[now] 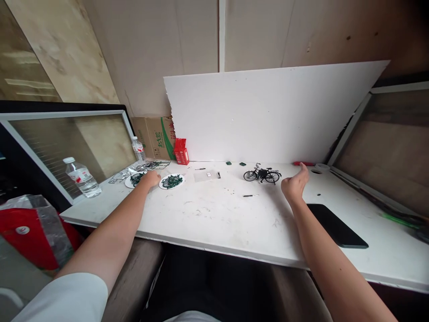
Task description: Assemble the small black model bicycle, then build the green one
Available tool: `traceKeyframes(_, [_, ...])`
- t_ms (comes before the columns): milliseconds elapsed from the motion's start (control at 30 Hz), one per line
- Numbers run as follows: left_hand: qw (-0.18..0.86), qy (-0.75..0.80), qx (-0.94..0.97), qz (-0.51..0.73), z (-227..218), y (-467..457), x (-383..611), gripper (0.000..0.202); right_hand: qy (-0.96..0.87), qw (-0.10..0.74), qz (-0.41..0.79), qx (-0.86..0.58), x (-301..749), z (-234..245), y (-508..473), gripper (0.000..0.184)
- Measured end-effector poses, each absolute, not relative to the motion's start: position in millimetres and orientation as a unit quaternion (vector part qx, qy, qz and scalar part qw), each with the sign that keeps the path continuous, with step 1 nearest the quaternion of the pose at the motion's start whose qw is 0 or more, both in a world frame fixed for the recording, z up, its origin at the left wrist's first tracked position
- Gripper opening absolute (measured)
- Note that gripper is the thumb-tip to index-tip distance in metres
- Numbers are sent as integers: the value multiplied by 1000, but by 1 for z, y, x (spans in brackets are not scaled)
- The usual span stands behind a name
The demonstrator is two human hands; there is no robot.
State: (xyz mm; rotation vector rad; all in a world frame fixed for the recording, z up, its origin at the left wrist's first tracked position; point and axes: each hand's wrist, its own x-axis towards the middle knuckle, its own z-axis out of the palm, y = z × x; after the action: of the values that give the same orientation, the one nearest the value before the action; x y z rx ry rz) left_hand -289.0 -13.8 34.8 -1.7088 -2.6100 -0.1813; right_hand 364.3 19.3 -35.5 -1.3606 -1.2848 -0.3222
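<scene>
My left hand (153, 179) is closed above the table between two white plates, its fingers curled out of sight; what they hold, if anything, is hidden. The left plate (128, 184) and the right plate (180, 183) bear dark green thin plastic parts (171, 181). A small black model bicycle (262, 174) stands upright on the table, just left of my right hand (295, 182). That hand looks open, tilted with a finger or thumb stretched up, and shows nothing in it. A thin dark tool (250, 195) with a metal tip lies nearer to me.
The white table (208, 223) carries a black tablet-like slab (338, 226), a clear bag (203, 175), black part frames (156, 165) and small green pieces (229, 163). Water bottles (82, 176) stand left. A red box (181, 152) and a carton (156, 136) stand behind. A white board (261, 116) leans at the back.
</scene>
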Motion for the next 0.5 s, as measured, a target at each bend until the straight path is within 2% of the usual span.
traceKeyframes(233, [-60, -856, -509, -69, 17, -11, -292, 54, -563, 562, -130, -592, 371, -39, 18, 89])
traceKeyframes(500, [-60, -870, -475, -122, 5, -11, -290, 51, -562, 565, -128, -590, 370, -38, 19, 80])
